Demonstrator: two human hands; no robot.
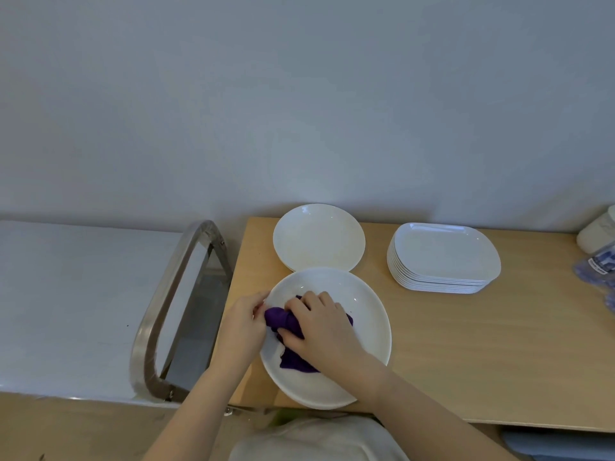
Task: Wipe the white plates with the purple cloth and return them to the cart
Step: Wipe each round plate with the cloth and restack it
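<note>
A large round white plate (362, 304) lies near the front edge of the wooden table (466, 344). My left hand (241, 322) grips the plate's left rim. My right hand (321, 322) holds the bunched purple cloth (286, 322) and presses it onto the inside of the plate. Behind it sits a small stack of round white plates (318, 239). A stack of several white rectangular plates (442, 257) stands to the right. The steel cart (173, 304) with its curved handle stands at the left of the table.
The cart's white top surface (73, 294) spreads out to the left. A plastic water bottle (599, 264) and a white container (597, 229) lie at the table's far right edge. A pale wall runs behind everything.
</note>
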